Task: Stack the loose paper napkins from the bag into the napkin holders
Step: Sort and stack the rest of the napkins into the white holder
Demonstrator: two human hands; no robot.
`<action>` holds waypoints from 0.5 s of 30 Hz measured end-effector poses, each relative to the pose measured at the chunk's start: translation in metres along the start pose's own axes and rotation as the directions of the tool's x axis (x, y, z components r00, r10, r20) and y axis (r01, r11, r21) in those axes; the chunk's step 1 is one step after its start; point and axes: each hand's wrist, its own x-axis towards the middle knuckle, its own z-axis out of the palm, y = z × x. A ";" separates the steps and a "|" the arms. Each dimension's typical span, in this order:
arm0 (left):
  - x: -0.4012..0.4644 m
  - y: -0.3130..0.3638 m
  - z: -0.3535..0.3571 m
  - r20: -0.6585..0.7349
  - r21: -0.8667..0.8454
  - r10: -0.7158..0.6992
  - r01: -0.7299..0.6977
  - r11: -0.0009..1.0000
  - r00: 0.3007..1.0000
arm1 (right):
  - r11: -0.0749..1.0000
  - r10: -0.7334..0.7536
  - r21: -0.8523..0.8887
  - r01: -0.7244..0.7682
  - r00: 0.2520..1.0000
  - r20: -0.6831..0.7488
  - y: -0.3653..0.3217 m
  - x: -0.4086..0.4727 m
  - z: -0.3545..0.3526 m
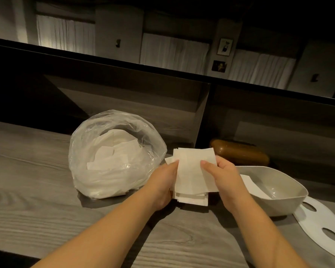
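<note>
Here, grey wood-grain counter (37, 171) carries everything. Clear plastic bag (112, 155) of loose napkins sits mid-counter toward the back edge, mouth open, just left of the hands. Cream holder (275, 190), a long open tray, lies toward the counter's right edge, one napkin already inside, its long axis running left to right and slightly toward the front. White cut-out sheet (321, 225) lies flat at its near right. Brown case (240, 153) lies behind. Napkin stack (191, 171) is held above the counter between both hands: left hand (162, 182) grips its left edge, right hand (224, 176) pinches its right side. Holder lies rightward, touching distance from the right hand, which is nearer; stack likely needs squaring first.
</note>
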 end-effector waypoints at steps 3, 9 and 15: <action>0.001 0.002 -0.001 0.062 -0.112 -0.110 0.116 0.987 0.992 | 0.995 -0.020 -0.099 0.017 0.999 -0.037 0.006 0.004 0.009; 0.001 -0.003 -0.004 0.161 0.138 -0.037 0.015 0.990 0.986 | 0.989 0.107 -0.102 -0.110 0.994 -0.036 0.012 0.010 0.026; 0.004 0.002 -0.009 0.168 0.224 -0.036 -0.003 0.975 0.985 | 0.989 0.142 0.045 -0.141 0.990 -0.024 0.019 0.013 0.012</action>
